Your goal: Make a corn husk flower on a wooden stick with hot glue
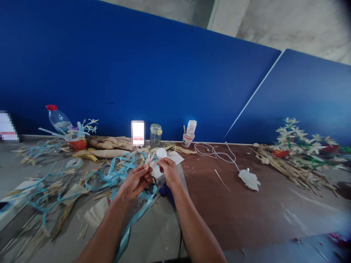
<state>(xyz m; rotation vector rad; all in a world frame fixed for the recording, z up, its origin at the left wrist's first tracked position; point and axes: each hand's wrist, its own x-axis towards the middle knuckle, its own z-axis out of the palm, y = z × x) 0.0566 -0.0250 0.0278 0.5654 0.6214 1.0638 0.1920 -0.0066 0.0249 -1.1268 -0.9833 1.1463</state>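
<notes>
Both hands meet over the middle of the table. The fingertips of my left hand (138, 180) are closed on a pale flower of dried husk strips (149, 159). My right hand (168, 171) pinches at the flower's right side, against a thin pale strip. A tangle of light blue ribbon (113, 171) spreads to the left of the hands and runs down under my left forearm. Just beyond the fingers stands a white round thing (161, 152). Below the hands lies a dark blue object (166, 190), partly hidden by my right wrist.
Along the blue partition (164, 73) stand a red-capped bottle (59, 118), a red cup (77, 142), a clear jar (155, 136) and a paper cup (188, 139). Dried husks (109, 142) lie at left. A white cable (230, 157) and a bunch of white flowers (294, 140) lie at right.
</notes>
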